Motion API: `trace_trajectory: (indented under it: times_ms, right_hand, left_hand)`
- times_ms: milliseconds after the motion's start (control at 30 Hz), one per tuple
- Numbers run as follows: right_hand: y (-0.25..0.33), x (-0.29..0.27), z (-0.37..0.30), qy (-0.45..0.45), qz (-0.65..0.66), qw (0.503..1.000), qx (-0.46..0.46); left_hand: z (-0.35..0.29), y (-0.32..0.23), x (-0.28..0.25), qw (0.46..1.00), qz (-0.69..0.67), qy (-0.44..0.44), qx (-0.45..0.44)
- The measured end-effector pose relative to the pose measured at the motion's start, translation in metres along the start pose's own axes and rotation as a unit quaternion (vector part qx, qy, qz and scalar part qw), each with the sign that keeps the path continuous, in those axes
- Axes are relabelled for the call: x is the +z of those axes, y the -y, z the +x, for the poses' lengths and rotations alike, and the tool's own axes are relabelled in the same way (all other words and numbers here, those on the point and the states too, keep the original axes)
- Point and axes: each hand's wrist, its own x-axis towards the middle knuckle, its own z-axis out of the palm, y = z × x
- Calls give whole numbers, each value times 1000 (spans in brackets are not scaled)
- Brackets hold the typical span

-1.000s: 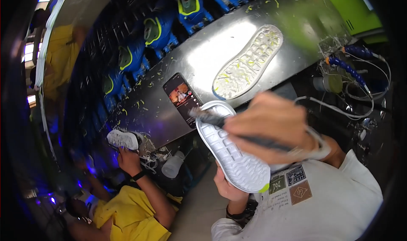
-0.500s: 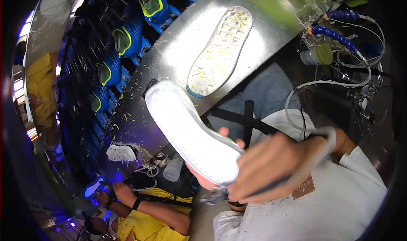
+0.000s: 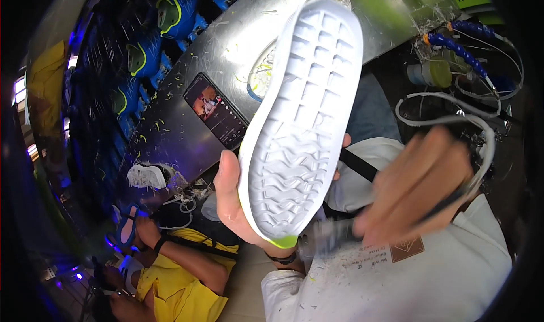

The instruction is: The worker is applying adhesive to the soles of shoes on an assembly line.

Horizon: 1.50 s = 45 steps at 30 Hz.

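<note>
Gripping the white shoe sole from below, the left hand had its thumb up along the sole's left edge and its fingertips just showing past the right edge. The sole stood up and away from that hand, tread side facing the camera, heel end with a lime-green tip down at the palm, toe end far above the hand.

The right hand sat to the right of the left hand, just beside the sole's lower right edge, and was heavily blurred. It was closed round a dark tool handle; the tool's blurred front end sat just under the sole's heel, close to the left wrist. Couldn't tell whether the tool touched the sole.

Behind the left hand, above and left of its thumb, lay a grey metal worktable scattered with pale trimmings. A phone with a lit screen lay flat on it, just left of the sole. A second, pale translucent sole lay on the table, mostly hidden behind the held one.

Further left of the hand, past the table edge, blue and lime shoes stood in a row. Up and right of the right hand: blue hoses and a white cable loop.

Below left of the left hand, a second person in a yellow shirt sat low, a forearm stretched toward white shoe parts on the floor side.
</note>
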Motion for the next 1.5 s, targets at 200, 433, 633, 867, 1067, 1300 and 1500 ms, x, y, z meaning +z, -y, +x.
trace_trajectory:
  times_ms: [200,433,633,867,1067,1300,1500]
  right_hand:
    - [18,28,8,-27,-159,987,-18]
    - [-4,44,9,-22,-46,996,-78]
    - [25,46,26,11,-18,993,116]
    - [22,30,48,-360,11,920,157]
    - [9,10,71,3,-42,998,-50]
    - [-4,-65,30,-458,239,855,40]
    - [26,-71,-22,-530,288,798,-26]
  left_hand:
    - [-3,3,1,1000,-18,10,10]
    - [0,4,-12,995,-18,98,20]
    - [9,-1,-11,984,5,178,17]
    - [2,-1,-6,986,-8,46,163]
    - [2,-1,11,947,201,0,251]
    - [30,8,80,895,333,81,285]
    - [180,-55,220,804,405,207,382]
